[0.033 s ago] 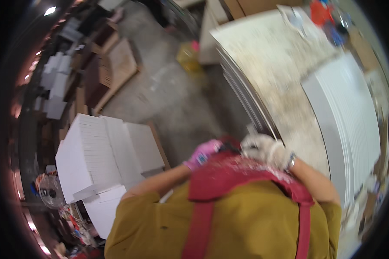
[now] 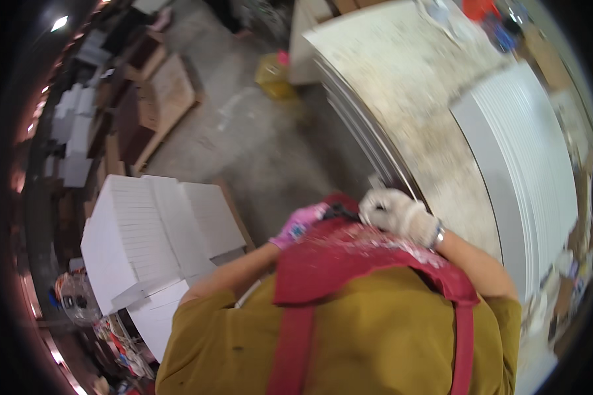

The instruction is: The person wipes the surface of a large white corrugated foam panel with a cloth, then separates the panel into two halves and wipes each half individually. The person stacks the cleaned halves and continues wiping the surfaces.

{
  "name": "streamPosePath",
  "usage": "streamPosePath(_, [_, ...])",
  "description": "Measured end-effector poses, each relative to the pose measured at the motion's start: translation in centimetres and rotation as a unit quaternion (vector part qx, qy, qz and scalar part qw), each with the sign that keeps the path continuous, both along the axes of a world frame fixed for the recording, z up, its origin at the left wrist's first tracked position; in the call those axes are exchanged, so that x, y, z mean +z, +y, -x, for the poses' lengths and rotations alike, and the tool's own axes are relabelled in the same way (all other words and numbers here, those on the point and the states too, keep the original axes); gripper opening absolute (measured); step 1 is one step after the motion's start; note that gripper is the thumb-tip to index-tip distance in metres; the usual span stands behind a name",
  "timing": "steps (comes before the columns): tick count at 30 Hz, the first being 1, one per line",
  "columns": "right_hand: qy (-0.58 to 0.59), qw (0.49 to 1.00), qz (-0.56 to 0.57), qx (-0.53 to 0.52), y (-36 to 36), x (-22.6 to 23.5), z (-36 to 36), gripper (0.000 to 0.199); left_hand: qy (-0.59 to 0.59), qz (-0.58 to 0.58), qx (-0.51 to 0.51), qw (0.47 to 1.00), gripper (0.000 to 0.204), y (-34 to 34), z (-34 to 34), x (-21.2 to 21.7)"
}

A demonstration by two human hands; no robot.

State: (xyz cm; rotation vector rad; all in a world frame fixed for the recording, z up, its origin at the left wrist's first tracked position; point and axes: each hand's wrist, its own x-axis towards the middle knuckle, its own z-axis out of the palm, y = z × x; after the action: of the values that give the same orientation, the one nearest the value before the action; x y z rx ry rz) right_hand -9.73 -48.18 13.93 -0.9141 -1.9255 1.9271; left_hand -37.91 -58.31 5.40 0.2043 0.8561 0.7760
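My left hand point(image 2: 301, 224), in a pink glove, is at the front of my red apron point(image 2: 323, 263), which has pale smears. Its fingers are closed at one end of a small dark object point(image 2: 341, 211). To the right, my right hand point(image 2: 396, 214) wears an off-white work glove, with a wristwatch point(image 2: 438, 236) behind its cuff. Its fingers are curled beside the other end of that object. The object lies between both hands against the apron, too blurred to name. Whatever is inside the right hand's fingers is hidden.
Stacked white panels point(image 2: 145, 224) stand at my left. To the right is a stack of boards with a stained pale top point(image 2: 389, 59), and beyond it more white panels point(image 2: 527, 158). A yellow container point(image 2: 275, 78) sits on the concrete floor point(image 2: 224, 131). Wooden pieces point(image 2: 171, 99) lie far left.
The whole view has shifted slightly, with the floor things a little higher and further left. Both hands stay together at the apron, and the right hand's fingers look a little more curled.
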Motion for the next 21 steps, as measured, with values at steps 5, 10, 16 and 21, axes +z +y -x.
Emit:
streamPosePath(5, [-0.062, 0.979, 0.173, -0.09, -0.1, -0.3, 2.0, 0.026, 0.065, 0.043, -0.015, 0.997, 0.035, 1.5, -1.5, 3.1])
streamPosePath(10, [-0.165, 0.968, -0.111, 0.151, 0.7, 1.6, 3.5, 0.04, 0.29, -0.169, -0.297, 0.894, 0.019, 3.7, -1.6, 7.0])
streamPosePath(16, [-0.029, 0.989, 0.041, -0.139, -0.2, 1.0, 3.9, 0.012, 0.17, -0.175, -0.303, 0.921, 0.028, 3.6, 0.6, 6.9])
streamPosePath(21, [-0.031, 0.995, -0.095, 0.028, 0.7, -0.5, 5.1, 0.022, 0.154, -0.162, -0.241, 0.944, 0.029, 2.7, 0.4, 6.1])
